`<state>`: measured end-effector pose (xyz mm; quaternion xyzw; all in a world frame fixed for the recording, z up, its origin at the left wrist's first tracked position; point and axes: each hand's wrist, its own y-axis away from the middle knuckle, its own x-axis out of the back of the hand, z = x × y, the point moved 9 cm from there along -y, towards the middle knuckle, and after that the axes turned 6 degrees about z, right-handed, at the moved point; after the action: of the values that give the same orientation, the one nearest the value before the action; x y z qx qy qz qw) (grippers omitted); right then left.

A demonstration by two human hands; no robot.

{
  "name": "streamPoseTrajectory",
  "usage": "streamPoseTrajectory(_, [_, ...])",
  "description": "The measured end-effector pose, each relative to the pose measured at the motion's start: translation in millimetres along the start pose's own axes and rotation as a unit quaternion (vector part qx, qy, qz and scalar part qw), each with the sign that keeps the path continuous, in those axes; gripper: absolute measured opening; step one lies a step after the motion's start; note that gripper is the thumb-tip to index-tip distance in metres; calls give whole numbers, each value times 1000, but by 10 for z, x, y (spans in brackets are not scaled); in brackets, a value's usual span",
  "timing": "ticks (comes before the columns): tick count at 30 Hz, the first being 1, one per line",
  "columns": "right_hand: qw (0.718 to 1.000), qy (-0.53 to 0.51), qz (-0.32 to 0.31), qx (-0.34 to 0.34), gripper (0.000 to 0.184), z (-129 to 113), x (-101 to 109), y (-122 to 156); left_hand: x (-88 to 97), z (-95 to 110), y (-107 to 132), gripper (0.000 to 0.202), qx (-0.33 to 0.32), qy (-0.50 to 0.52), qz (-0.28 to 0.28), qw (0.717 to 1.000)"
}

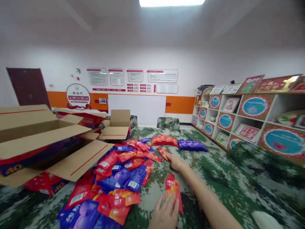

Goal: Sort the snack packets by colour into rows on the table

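My left hand (165,212) lies at the bottom middle with fingers stretched over a few red and orange packets (172,184) stacked on the table. Farther out, my right hand (176,162) has its fingers closed on the end of a red packet (163,153). To the left spreads a loose heap of red packets and blue packets (137,178), overlapping at all angles. Beyond my right hand are a neat overlapping row of red packets (164,140) and, beside it, a row of blue packets (192,145).
Open cardboard boxes (88,156) crowd the left side, with a smaller open box (116,132) behind the heap. A camouflage cloth (202,168) covers the table. Chairs (168,122) stand at the far edge; shelves (234,119) line the right wall. A white object (265,220) sits at lower right.
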<state>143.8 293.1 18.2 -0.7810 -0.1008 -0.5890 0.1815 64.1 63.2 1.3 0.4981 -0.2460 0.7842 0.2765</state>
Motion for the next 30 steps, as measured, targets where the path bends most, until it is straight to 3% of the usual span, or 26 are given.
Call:
streamPoseTrajectory(3, [1000,13,-2,-20,64,81,121,479,258,197,191,69,0,2,61,998])
streamPoseTrajectory(6, [999,38,6,-25,63,-11,260,931,386,286,290,64,14,-6,96,995])
streamPoseTrajectory(16, [992,108,59,-7,61,-901,512,2072,397,84,271,69,66,-36,130,989])
streamPoseTrajectory(22, [988,128,79,17,60,-1221,500,2248,413,80,294,69,72,-22,124,989])
streamPoseTrajectory(30, [989,114,88,14,62,-1099,339,2182,446,92,316,69,63,-2,118,991])
